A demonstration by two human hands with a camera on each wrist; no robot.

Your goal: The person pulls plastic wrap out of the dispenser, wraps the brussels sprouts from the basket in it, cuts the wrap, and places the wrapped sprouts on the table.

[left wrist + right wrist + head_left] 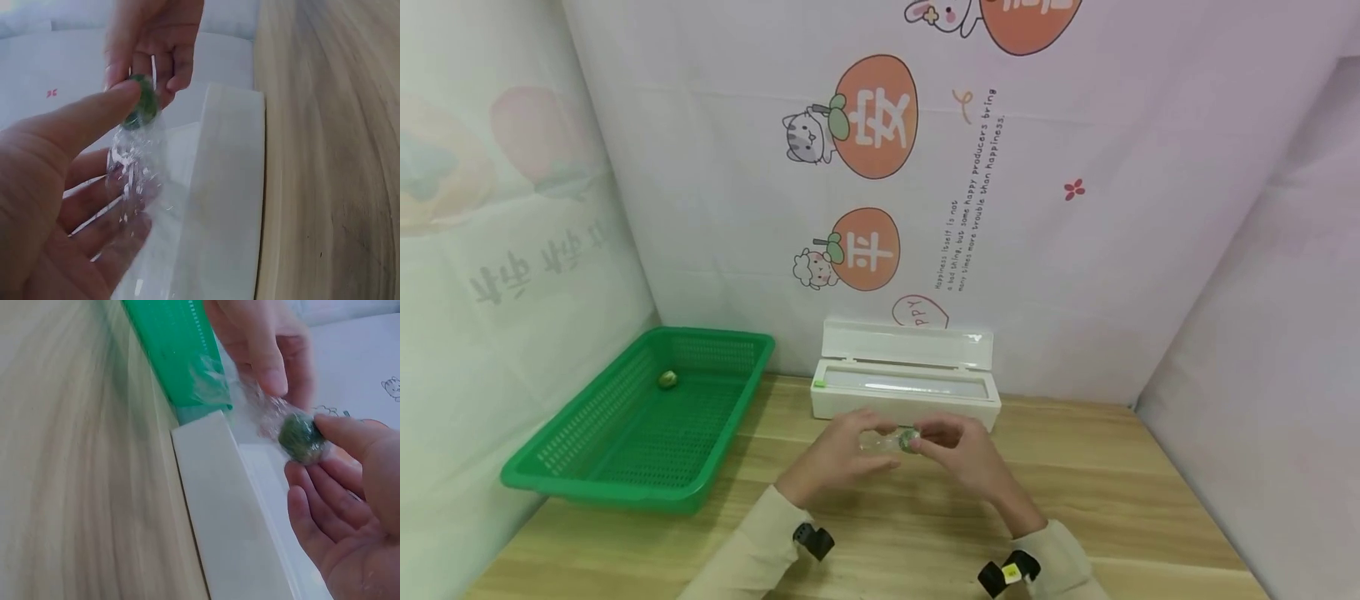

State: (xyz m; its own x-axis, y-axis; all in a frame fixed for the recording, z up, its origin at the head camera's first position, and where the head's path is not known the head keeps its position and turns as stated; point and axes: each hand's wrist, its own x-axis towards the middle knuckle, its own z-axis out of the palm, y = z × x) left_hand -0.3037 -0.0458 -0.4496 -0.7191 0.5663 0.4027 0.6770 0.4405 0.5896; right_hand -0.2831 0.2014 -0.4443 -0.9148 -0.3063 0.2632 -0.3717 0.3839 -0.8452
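In front of a white wrap dispenser (906, 403) with its lid raised, both hands are close together. My right hand (964, 454) pinches a small round green ball (302, 439) between thumb and fingers. Clear plastic wrap (131, 165) covers the ball and trails loosely from it towards the left hand. My left hand (838, 454) curves around the trailing wrap, its thumb and fingers spread apart on either side. In the left wrist view its thumb tip overlaps the ball, and the fingers lie behind the film.
On the left of the wooden table (1075, 500) stands a green plastic basket (715, 467). One small wrapped green ball (667, 380) lies inside it. A printed white cloth (722, 192) hangs behind the table, with pale cloth walls at both sides.
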